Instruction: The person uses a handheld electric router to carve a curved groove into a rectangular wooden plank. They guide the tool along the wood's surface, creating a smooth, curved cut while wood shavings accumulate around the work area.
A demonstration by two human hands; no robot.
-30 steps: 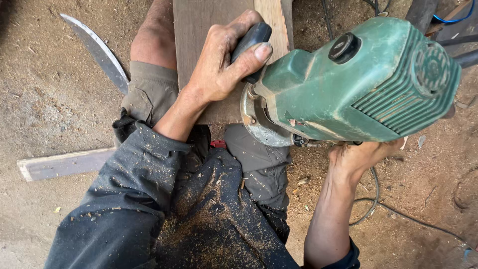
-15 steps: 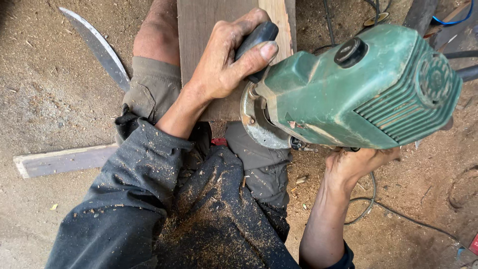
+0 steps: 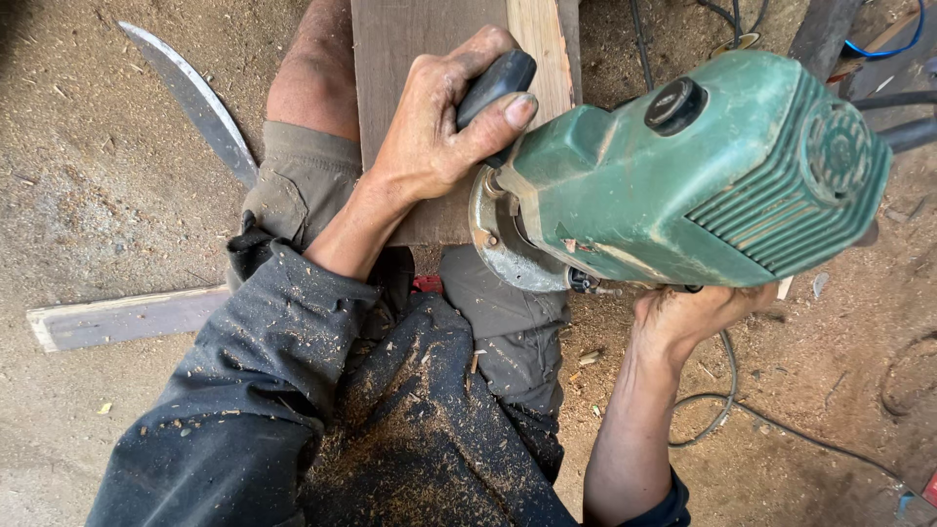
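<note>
A big green power tool (image 3: 683,176) with a round metal base sits on the edge of a brown wooden plank (image 3: 410,59) that lies between my knees. My left hand (image 3: 439,122) is closed around the tool's black side handle (image 3: 493,83), thumb on top. My right hand (image 3: 698,312) grips the tool from underneath on the other side, its fingers mostly hidden by the green housing. Sawdust covers my dark sleeve and lap.
A curved metal blade (image 3: 195,98) lies on the dirt floor at the upper left. A pale wooden strip (image 3: 127,317) lies at the left. A grey cable (image 3: 742,400) runs over the ground at the right; a blue cable (image 3: 888,44) is at the top right.
The tool and both hands have shifted slightly right and down in the view. Both grips stay the same.
</note>
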